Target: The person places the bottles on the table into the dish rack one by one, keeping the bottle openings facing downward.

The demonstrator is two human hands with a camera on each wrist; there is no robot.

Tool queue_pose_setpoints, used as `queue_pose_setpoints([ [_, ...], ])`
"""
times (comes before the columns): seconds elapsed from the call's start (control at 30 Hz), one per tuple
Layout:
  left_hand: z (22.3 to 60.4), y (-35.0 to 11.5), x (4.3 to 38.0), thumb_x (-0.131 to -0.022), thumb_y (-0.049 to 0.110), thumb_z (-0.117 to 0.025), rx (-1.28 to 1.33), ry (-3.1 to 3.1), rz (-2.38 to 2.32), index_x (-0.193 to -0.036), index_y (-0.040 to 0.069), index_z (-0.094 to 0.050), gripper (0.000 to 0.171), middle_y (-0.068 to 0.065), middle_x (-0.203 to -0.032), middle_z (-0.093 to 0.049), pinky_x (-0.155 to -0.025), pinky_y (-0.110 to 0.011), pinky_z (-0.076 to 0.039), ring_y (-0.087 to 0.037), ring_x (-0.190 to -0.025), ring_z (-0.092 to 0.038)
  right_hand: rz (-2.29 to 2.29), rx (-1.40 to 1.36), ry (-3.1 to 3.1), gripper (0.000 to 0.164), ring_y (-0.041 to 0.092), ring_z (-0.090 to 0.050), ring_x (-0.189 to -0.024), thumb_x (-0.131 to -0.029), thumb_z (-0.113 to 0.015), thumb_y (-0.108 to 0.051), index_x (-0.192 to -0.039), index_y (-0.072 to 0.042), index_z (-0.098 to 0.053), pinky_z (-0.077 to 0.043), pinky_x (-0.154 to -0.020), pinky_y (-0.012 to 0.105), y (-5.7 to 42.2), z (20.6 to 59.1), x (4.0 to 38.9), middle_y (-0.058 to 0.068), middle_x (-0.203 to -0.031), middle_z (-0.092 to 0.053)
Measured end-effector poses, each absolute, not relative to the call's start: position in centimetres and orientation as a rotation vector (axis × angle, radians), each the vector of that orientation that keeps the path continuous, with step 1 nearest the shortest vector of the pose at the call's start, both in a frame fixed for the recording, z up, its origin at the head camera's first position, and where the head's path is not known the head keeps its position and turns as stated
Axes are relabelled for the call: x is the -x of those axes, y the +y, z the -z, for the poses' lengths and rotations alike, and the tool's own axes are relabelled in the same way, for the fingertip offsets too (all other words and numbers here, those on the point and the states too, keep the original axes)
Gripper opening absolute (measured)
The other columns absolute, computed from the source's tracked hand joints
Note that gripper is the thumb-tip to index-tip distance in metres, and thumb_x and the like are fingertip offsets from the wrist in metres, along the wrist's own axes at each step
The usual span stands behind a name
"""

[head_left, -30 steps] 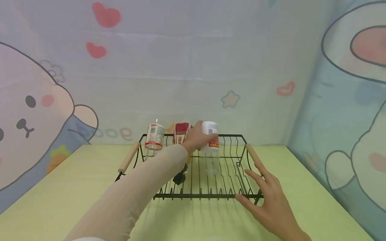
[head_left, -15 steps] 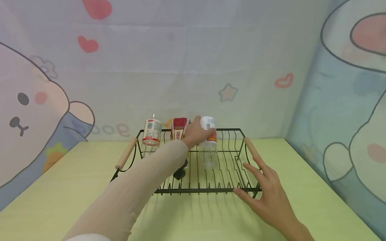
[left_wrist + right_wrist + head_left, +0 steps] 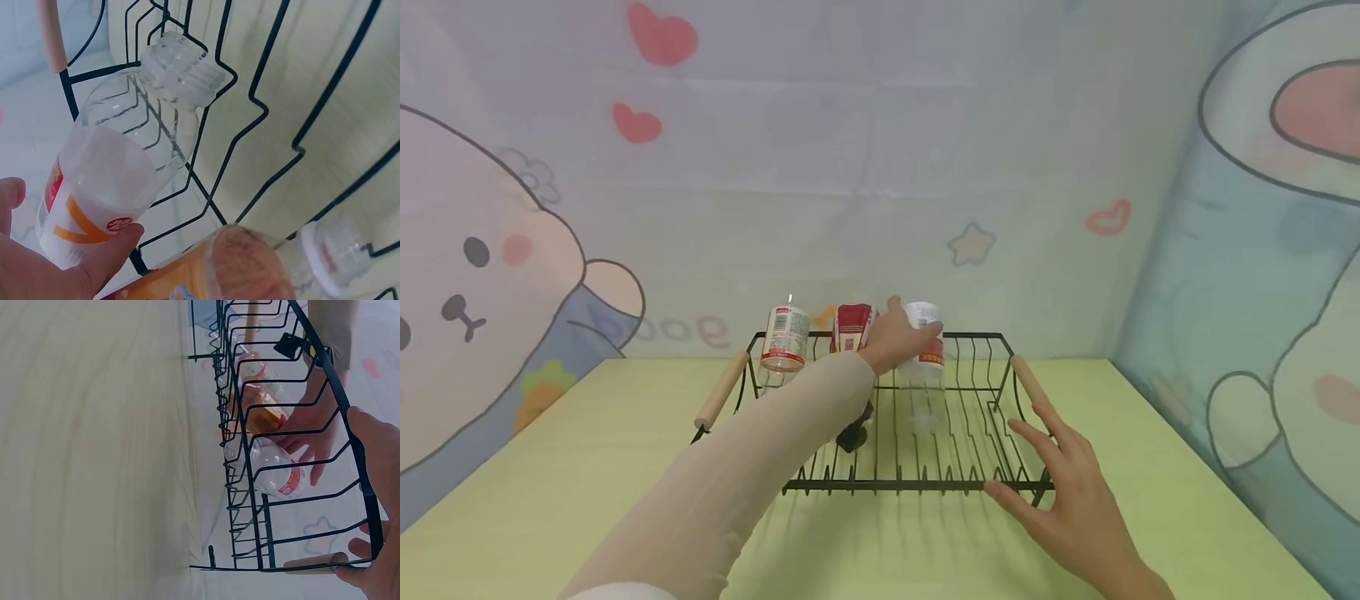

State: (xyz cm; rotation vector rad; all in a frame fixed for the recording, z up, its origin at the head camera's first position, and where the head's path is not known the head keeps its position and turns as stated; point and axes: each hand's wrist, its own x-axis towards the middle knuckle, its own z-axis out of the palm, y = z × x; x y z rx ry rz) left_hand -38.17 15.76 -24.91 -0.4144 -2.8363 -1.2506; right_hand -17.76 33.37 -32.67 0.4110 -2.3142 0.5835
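Note:
A clear bottle with a white label (image 3: 931,357) leans neck-down in the black wire dish rack (image 3: 898,485). My left hand (image 3: 895,337) is at its upturned base, thumb lying across the bottle and the other fingers spread; in the left wrist view a fingertip (image 3: 14,190) stands apart from its side. Just left of this hand a red-labelled bottle with an orange-brown body (image 3: 250,265) also leans neck-down, partly hidden by the arm. My right hand (image 3: 1071,492) spreads at the rack's front right corner, thumb at the front rail, fingers near the wooden handle (image 3: 1030,382).
Another clear bottle with a cream and red label (image 3: 785,337) leans neck-down at the rack's back left. A second wooden handle (image 3: 722,390) is on the left side. Pale green table (image 3: 925,550) surrounds the rack, with a printed cloth backdrop (image 3: 850,167) close behind.
My left hand has risen slightly on the white-labelled bottle, and its thumb and fingers have loosened. The right hand stays at the rack corner. The head view dipped and came back.

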Motion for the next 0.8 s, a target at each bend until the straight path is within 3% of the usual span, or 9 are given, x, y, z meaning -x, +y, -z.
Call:
queue_pose_setpoints([
  [0.17, 24.5, 16.0, 38.4, -0.08, 0.056, -0.052, 0.417, -2.833, 1.227, -0.143, 0.013, -0.008, 0.089, -0.012, -0.132, -0.04, -0.089, -0.044, -0.042, -0.028, -0.112, -0.046, -0.587, -0.385, -2.326, 0.066, 0.026, -0.035, -0.119, -0.069, -0.074, -0.04, -0.126, -0.019, -0.049, -0.038, -0.08, 0.048, 33.8, 32.9, 18.0, -0.005, -0.147, -0.021],
  [0.3, 24.4, 16.0, 38.5, -0.08, 0.056, -0.052, 0.405, -2.842, 1.206, -0.143, 0.013, -0.008, 0.088, -0.011, -0.131, -0.042, -0.089, -0.044, -0.041, -0.026, -0.106, -0.05, -0.596, -0.341, -2.343, 0.065, 0.026, -0.035, -0.119, -0.069, -0.073, -0.043, -0.126, -0.021, -0.049, -0.039, -0.079, 0.048, 34.0, 33.2, 18.1, -0.007, -0.146, -0.023],
  [0.53, 24.2, 15.5, 38.1, -0.081, 0.054, -0.053, 0.463, -2.792, 1.174, -0.142, 0.013, -0.015, 0.083, -0.009, -0.103, -0.057, -0.079, -0.04, -0.046, -0.021, -0.076, -0.055, -0.622, -0.256, -2.373, 0.063, 0.026, -0.034, -0.118, -0.069, -0.071, -0.047, -0.122, -0.019, -0.053, -0.041, -0.079, 0.052, 34.1, 33.6, 18.6, -0.007, -0.142, -0.028],
  [0.7, 24.2, 14.1, 36.7, -0.081, 0.053, -0.054, 0.574, -2.775, 1.127, -0.14, 0.014, -0.021, 0.078, -0.006, -0.105, -0.055, -0.069, -0.032, -0.047, -0.018, -0.078, -0.054, -0.614, -0.27, -2.38, 0.062, 0.027, -0.034, -0.117, -0.07, -0.071, -0.047, -0.121, -0.017, -0.053, -0.041, -0.077, 0.053, 34.1, 33.6, 19.2, -0.004, -0.142, -0.029],
  [0.8, 24.1, 13.1, 35.9, -0.082, 0.051, -0.054, 0.65, -2.756, 1.119, -0.138, 0.015, -0.025, 0.073, -0.007, -0.113, -0.054, -0.072, -0.032, -0.048, -0.018, -0.087, -0.057, -0.611, -0.283, -2.386, 0.061, 0.028, -0.035, -0.117, -0.07, -0.071, -0.046, -0.121, -0.018, -0.053, -0.04, -0.077, 0.054, 34.5, 33.8, 19.7, -0.003, -0.142, -0.03],
])
